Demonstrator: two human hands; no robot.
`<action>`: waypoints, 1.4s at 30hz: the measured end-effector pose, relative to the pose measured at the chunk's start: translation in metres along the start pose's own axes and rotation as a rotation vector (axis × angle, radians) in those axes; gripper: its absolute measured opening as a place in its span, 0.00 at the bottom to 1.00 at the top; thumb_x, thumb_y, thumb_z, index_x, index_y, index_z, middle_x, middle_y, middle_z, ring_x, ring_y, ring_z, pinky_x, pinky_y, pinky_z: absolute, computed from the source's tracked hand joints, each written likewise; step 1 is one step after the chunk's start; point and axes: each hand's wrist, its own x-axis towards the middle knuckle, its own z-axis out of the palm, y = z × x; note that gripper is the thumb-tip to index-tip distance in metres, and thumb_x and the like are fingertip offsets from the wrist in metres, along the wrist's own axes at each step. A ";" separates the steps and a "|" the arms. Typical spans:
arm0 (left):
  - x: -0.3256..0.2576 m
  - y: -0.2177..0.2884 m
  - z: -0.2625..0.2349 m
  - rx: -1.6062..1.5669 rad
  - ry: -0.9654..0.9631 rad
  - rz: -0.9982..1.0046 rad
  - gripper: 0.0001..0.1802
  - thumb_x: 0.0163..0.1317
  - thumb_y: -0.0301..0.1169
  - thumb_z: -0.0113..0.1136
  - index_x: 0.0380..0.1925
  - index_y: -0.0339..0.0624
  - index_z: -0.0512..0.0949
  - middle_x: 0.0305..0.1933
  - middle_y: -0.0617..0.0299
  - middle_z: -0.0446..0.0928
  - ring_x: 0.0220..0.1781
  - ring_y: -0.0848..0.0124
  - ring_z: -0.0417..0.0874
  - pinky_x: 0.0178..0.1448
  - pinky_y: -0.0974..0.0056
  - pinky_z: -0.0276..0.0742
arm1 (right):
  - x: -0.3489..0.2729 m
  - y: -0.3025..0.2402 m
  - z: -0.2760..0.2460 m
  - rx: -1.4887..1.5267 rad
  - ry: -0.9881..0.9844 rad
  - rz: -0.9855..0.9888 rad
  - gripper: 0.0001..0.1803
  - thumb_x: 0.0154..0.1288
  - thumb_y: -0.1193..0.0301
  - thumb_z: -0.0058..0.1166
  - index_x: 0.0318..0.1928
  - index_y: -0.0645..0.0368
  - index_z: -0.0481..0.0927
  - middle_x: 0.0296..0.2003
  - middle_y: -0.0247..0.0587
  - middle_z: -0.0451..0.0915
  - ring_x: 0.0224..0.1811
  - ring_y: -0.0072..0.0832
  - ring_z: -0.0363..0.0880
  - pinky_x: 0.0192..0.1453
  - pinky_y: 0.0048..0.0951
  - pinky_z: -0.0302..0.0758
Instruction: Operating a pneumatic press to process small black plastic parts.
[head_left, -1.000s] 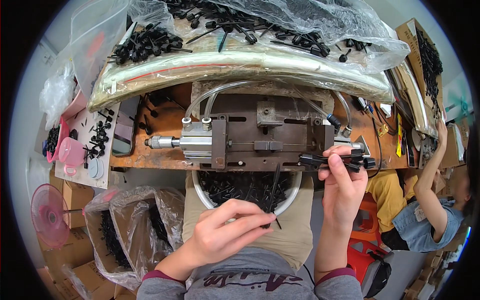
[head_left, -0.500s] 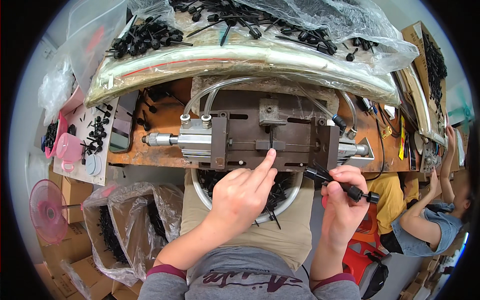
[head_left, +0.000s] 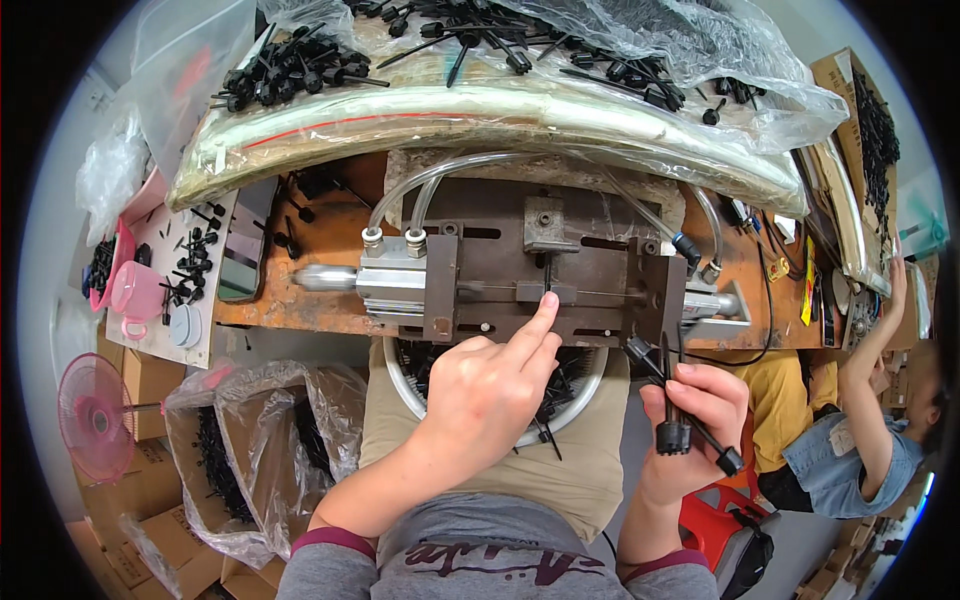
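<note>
My left hand reaches over the dark metal fixture, index finger stretched out and the other fingers curled. Its fingertip presses on a thin black rod-like part lying in the small central block. Whether my thumb touches anything there is hidden. To the right, in front of the fixture, my right hand is closed around a few black plastic stems with ribbed knobs, which point different ways. Silver air cylinders sit at both sides of the fixture; their outer end fittings look blurred.
Piles of black stemmed parts lie on a plastic-wrapped bundle behind the fixture. Clear hoses arch over it. A round container of parts sits at my lap. Lined boxes stand left; a co-worker is at right.
The black stems in my right hand have turned, knobs now pointing more downward. My left fingertip stays on the block. The left cylinder's end fitting has become blurred. The co-worker's arms have shifted.
</note>
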 end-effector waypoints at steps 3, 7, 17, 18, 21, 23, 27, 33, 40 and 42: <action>0.000 -0.001 -0.001 -0.011 -0.010 -0.006 0.12 0.46 0.29 0.70 0.32 0.40 0.82 0.53 0.57 0.80 0.21 0.70 0.80 0.28 0.69 0.76 | -0.002 -0.003 -0.001 -0.128 -0.015 -0.096 0.17 0.44 0.81 0.72 0.36 0.54 0.83 0.39 0.38 0.78 0.35 0.29 0.78 0.37 0.25 0.77; 0.001 0.006 -0.015 -0.331 -0.012 -0.061 0.15 0.46 0.31 0.73 0.34 0.39 0.83 0.48 0.55 0.82 0.27 0.71 0.83 0.31 0.69 0.78 | -0.010 -0.004 -0.003 -0.155 -0.064 -0.115 0.19 0.44 0.84 0.70 0.39 0.54 0.85 0.41 0.39 0.77 0.36 0.30 0.79 0.37 0.26 0.76; -0.017 0.016 -0.028 -0.604 0.098 0.027 0.18 0.41 0.23 0.73 0.37 0.39 0.83 0.39 0.57 0.82 0.32 0.66 0.83 0.33 0.68 0.79 | -0.010 -0.003 0.014 -0.046 -0.161 -0.245 0.16 0.43 0.82 0.61 0.38 0.64 0.86 0.41 0.45 0.83 0.35 0.34 0.82 0.35 0.27 0.79; -0.018 0.015 -0.027 -0.538 0.101 0.038 0.18 0.40 0.22 0.73 0.36 0.39 0.83 0.41 0.56 0.82 0.33 0.66 0.82 0.33 0.68 0.79 | -0.010 0.000 0.012 -0.050 -0.160 -0.216 0.16 0.45 0.84 0.61 0.39 0.64 0.85 0.42 0.46 0.83 0.35 0.35 0.82 0.37 0.28 0.79; -0.015 0.013 -0.021 -0.349 0.119 -0.053 0.18 0.40 0.23 0.72 0.36 0.39 0.83 0.48 0.55 0.80 0.36 0.65 0.81 0.38 0.65 0.79 | -0.007 0.005 0.012 -0.021 -0.066 -0.119 0.13 0.50 0.86 0.63 0.39 0.64 0.83 0.41 0.46 0.82 0.35 0.34 0.80 0.38 0.28 0.76; -0.012 0.006 -0.012 -0.206 0.108 -0.006 0.17 0.41 0.24 0.71 0.36 0.39 0.82 0.51 0.56 0.79 0.38 0.65 0.81 0.42 0.64 0.78 | -0.008 0.007 0.011 -0.012 -0.063 -0.077 0.14 0.49 0.86 0.64 0.39 0.63 0.82 0.41 0.46 0.82 0.35 0.34 0.80 0.38 0.27 0.75; -0.012 -0.001 0.004 -0.055 0.082 0.049 0.14 0.45 0.26 0.68 0.35 0.39 0.81 0.55 0.57 0.78 0.36 0.67 0.81 0.42 0.64 0.76 | -0.008 0.004 0.011 0.000 -0.061 -0.062 0.14 0.50 0.86 0.64 0.39 0.62 0.81 0.40 0.44 0.82 0.35 0.34 0.79 0.38 0.28 0.74; -0.002 -0.001 0.003 -0.006 0.034 0.025 0.13 0.46 0.26 0.68 0.34 0.39 0.82 0.54 0.56 0.80 0.27 0.70 0.80 0.35 0.67 0.75 | -0.011 0.006 0.008 -0.014 -0.065 -0.045 0.14 0.52 0.84 0.64 0.40 0.61 0.78 0.39 0.45 0.82 0.35 0.34 0.79 0.39 0.28 0.74; -0.003 0.000 0.002 0.005 0.011 0.006 0.13 0.45 0.26 0.69 0.34 0.40 0.83 0.54 0.58 0.80 0.23 0.71 0.79 0.30 0.70 0.74 | -0.019 0.011 0.004 0.186 -0.045 0.151 0.11 0.56 0.83 0.60 0.40 0.63 0.76 0.39 0.48 0.82 0.34 0.32 0.78 0.41 0.28 0.72; -0.003 -0.003 0.003 -0.008 0.021 0.016 0.14 0.44 0.27 0.69 0.34 0.40 0.83 0.54 0.58 0.80 0.23 0.71 0.79 0.29 0.70 0.74 | -0.018 0.010 0.001 0.281 -0.058 0.225 0.09 0.58 0.83 0.58 0.39 0.64 0.75 0.38 0.48 0.81 0.35 0.29 0.77 0.39 0.25 0.73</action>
